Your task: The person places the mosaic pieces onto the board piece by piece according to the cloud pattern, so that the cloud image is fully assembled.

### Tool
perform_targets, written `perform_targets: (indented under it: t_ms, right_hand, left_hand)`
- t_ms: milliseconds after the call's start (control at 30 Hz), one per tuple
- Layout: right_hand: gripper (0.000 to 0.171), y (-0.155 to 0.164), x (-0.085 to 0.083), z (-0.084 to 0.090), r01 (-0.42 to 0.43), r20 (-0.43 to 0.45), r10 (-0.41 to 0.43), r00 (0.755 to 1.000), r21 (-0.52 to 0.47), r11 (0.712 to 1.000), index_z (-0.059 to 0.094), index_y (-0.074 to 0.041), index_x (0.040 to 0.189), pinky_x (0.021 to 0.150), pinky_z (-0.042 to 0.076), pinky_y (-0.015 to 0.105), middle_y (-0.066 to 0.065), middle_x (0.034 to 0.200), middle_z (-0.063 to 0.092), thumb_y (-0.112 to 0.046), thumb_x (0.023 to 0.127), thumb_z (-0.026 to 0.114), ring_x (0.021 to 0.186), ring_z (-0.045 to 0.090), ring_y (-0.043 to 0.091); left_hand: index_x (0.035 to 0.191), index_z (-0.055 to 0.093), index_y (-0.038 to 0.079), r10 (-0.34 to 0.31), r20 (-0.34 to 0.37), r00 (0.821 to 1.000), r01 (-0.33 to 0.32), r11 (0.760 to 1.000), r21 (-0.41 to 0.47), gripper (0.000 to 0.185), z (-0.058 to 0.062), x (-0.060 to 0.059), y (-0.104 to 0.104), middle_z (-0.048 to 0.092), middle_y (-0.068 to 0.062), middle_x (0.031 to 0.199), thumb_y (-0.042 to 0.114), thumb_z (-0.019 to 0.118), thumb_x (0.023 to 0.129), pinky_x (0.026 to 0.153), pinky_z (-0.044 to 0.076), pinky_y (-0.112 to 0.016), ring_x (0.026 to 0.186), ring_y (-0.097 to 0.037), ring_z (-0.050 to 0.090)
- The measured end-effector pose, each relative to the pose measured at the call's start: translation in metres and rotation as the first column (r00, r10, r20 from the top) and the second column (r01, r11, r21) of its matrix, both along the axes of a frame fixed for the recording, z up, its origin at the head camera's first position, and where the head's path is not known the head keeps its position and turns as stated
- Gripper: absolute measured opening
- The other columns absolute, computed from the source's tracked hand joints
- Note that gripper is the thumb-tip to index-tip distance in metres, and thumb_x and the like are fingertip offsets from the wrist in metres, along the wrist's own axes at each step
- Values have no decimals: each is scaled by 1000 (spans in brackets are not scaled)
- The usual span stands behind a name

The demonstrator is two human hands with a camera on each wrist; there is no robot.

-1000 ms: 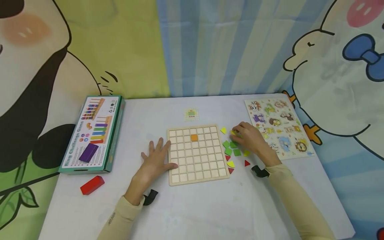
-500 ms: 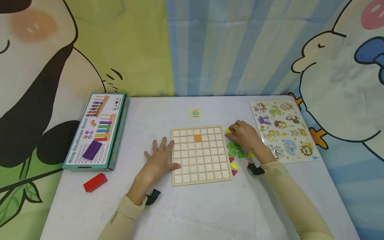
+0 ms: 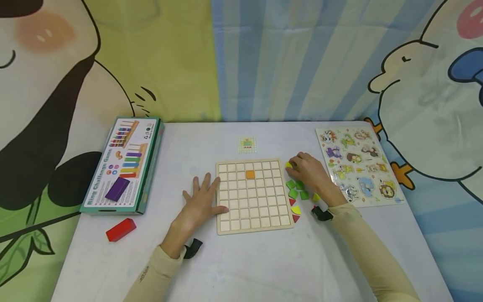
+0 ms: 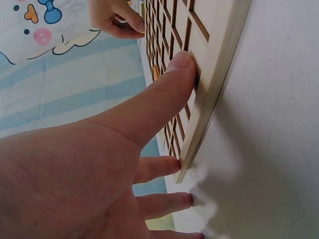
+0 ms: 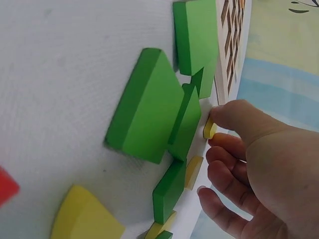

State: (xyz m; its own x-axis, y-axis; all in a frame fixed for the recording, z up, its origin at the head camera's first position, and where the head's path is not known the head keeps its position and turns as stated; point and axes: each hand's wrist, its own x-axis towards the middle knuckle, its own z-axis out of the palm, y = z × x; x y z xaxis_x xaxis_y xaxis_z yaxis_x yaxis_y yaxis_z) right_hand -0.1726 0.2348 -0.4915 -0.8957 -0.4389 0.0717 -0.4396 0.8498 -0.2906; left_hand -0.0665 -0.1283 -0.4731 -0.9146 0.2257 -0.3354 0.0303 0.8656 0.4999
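Note:
A wooden grid board [image 3: 253, 231] lies mid-table, one orange square [image 3: 250, 174] in an upper cell. My left hand [image 3: 199, 205] rests with spread fingers at the board's left edge; its thumb lies on the cells in the left wrist view. By the board's upper right corner, my right hand [image 3: 307, 170] pinches a small yellow piece [image 5: 210, 128] between thumb and forefinger, at the tabletop. Green pieces [image 5: 147, 104] lie below that hand, with another yellow piece [image 5: 84, 216] and a red one [image 5: 6, 186] close by.
Behind the board lies a small pattern card [image 3: 247, 144]. An animal puzzle board [image 3: 360, 163] is at the right. At the left are a game box [image 3: 122, 163] with a purple block [image 3: 117, 188] on top, and a red block [image 3: 120, 230] in front.
My right hand has moved left to the yellow piece nearest the board's upper right corner and now pinches it. The left hand stays at the board's edge; the head view has shifted slightly.

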Motion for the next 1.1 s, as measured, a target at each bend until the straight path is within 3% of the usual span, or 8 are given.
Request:
perform_targets:
  t_ms: [467, 867, 1100]
  right_hand:
    - [30, 1, -1, 4, 15, 27, -13, 1000, -76, 997, 72, -1, 108, 81, 55, 41, 10, 100, 66, -27, 93, 73, 90, 61, 25]
    - [28, -34, 0, 24, -135, 9, 137, 991, -128, 983, 71, 1, 108, 78, 55, 39, 13, 101, 66, -20, 90, 78, 90, 62, 24]
    - [27, -58, 2, 24, -205, 12, 207, 978, -94, 974, 71, 1, 108, 78, 55, 38, 11, 100, 66, -21, 92, 77, 90, 62, 22]
  left_hand:
    - [162, 22, 9, -1, 12, 1000, 1, 1000, -5, 103, 1, 1, 1, 3, -25, 169, 42, 80, 84, 102, 8, -88, 150, -58, -8]
    - [162, 22, 9, 3, 6, 1000, -3, 1000, 3, 103, 3, 1, -1, 4, -26, 168, 41, 80, 84, 102, 7, -88, 150, -59, -7]
    - [162, 22, 9, 2, 15, 1000, -2, 1000, 6, 103, 5, 0, 0, 4, -26, 168, 42, 80, 84, 102, 7, -88, 150, -58, -7]
